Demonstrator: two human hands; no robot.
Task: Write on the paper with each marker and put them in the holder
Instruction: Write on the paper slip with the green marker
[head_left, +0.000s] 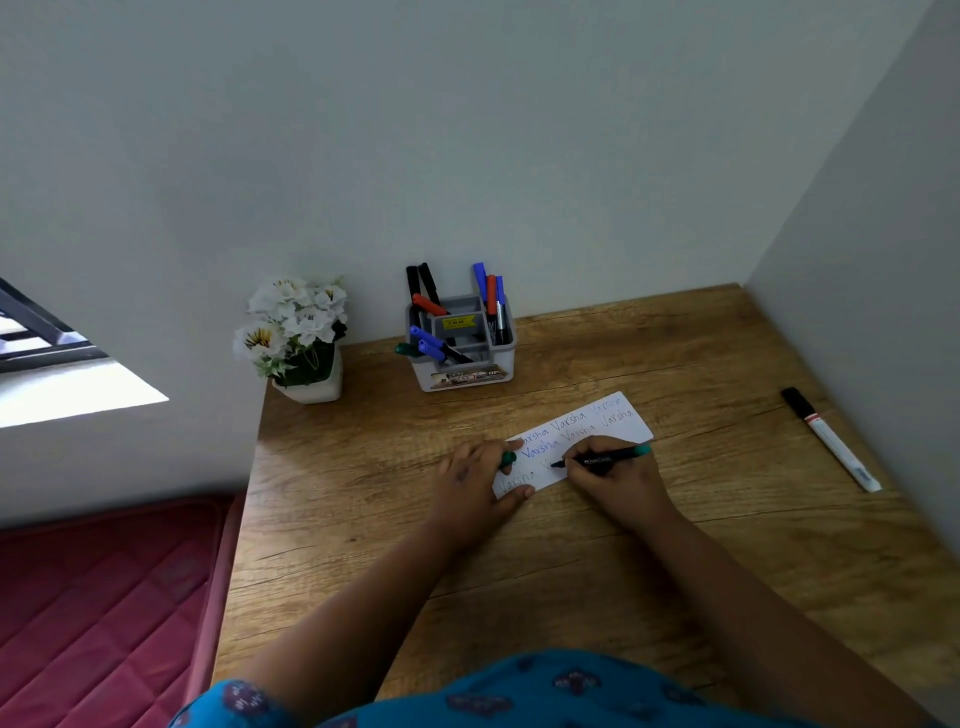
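Desk (597, 571): wood-grain top, set in a corner w/ pale grey walls behind and at right.
Room: red quilted mattress (98, 608) at lower left; bright window (57, 374) w/ dark bars at left.
Paper (613, 428): white strip, flat on desk mid-way, angled; same word written over it in several colours.
R hand (608, 475): fingers curled round green marker (602, 458), black barrel, teal end; tip on the paper's lower row.
L hand (475, 486): presses paper's left end, pinches green cap (508, 458) betw. fingers.
Holder (464, 345): grey plastic box w/ compartments, yellow sticker, at back by wall; holds black, red, blue, green markers, some leaning out.
White marker (831, 439): black cap, lies on desk well to the right, apart from paper.
Flowers (293, 325): white, in white pot, left of holder.
Sleeve (467, 696): blue patterned cloth, bottom edge.
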